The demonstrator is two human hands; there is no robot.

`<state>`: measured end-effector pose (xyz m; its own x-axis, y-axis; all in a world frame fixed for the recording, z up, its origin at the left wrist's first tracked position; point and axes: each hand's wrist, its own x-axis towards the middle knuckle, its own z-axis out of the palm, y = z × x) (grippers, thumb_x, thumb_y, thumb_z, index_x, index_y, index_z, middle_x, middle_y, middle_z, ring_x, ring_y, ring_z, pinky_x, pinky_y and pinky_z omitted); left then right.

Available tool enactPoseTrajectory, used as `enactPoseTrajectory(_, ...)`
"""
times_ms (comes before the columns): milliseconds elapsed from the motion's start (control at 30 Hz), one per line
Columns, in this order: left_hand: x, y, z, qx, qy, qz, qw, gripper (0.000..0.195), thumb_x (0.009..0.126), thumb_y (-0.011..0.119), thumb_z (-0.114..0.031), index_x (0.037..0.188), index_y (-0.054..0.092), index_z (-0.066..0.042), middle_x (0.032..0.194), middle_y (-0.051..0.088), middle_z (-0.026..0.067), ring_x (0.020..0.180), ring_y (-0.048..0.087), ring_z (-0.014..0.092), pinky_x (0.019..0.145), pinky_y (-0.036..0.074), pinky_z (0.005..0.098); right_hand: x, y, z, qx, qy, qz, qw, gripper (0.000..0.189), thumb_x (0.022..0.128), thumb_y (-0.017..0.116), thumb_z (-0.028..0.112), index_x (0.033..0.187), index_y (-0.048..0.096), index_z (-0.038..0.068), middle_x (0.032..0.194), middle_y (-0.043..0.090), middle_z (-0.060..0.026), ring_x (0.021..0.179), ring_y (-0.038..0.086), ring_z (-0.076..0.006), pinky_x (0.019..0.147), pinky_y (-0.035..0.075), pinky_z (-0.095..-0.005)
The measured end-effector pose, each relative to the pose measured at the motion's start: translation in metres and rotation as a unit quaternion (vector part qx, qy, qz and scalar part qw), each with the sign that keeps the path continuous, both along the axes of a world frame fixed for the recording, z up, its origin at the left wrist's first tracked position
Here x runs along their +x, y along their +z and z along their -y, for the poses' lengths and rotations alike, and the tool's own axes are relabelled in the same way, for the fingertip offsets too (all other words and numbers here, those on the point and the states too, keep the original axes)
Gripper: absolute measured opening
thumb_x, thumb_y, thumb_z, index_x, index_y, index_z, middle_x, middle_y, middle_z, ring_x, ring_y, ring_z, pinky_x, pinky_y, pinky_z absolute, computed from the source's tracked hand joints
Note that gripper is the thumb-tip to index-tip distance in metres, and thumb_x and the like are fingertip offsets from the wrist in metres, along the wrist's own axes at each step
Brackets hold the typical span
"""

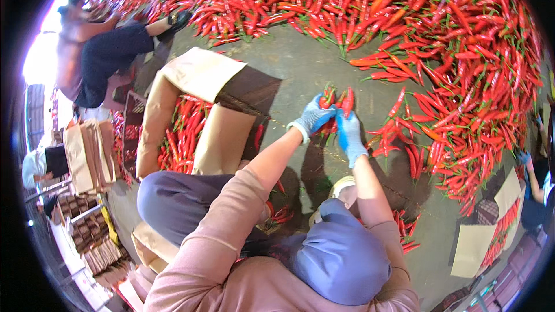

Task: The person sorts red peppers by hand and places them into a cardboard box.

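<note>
My left hand (313, 116), in a blue and white work glove, is closed around a bunch of red chili peppers (326, 102) with green stems. Beside it, my gloved right hand (349, 132) grips a red chili (348, 102) that points away from me. The two hands nearly touch, and more chilies show beneath them, partly hidden by the fingers. To the left of my hands stands a cardboard box (225, 138) with its flaps spread, holding many red chilies (184, 132). A large heap of red chilies (468, 78) curves around ahead and to the right.
Loose chilies (405, 229) lie on the grey floor (286, 58) near my right foot. Another person (108, 58) sits at the upper left. An open box of chilies (498, 229) stands at the right, near a co-worker's gloved hand (524, 157). Flattened cardboard (89, 154) leans at the left.
</note>
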<state>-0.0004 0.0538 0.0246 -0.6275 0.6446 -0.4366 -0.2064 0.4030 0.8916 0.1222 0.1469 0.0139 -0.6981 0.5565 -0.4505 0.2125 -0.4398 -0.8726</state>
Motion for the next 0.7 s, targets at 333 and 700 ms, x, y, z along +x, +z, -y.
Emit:
enactPoseTrajectory(333,-0.084,0.240,0.025,-0.051,-0.195,0.023,0.979,0.035,0.087,0.075,-0.040,0.102,0.065,-0.011,0.064,0.065,0.0039,0.049,0.058,0.013,0.043,0.046,0.0292,-0.051,0.172,0.011,-0.097,0.060,-0.167,0.979,0.032,0.107,0.053,0.026,0.129,0.057,0.004,0.116,0.063,-0.0055,0.101,0.062,-0.0153,0.087,0.053,-0.0328)
enactPoseTrajectory(700,-0.214,0.345,0.296,-0.079,-0.089,0.009,0.993,0.054,0.092,0.072,-0.044,0.125,0.060,-0.003,0.102,0.068,0.0051,0.084,0.060,0.007,0.073,0.048,0.0250,-0.208,0.279,0.248,0.000,0.208,-0.148,0.967,0.031,0.101,0.061,0.034,0.119,0.058,0.009,0.092,0.058,0.0024,0.074,0.050,-0.0066,0.064,0.044,-0.0256)
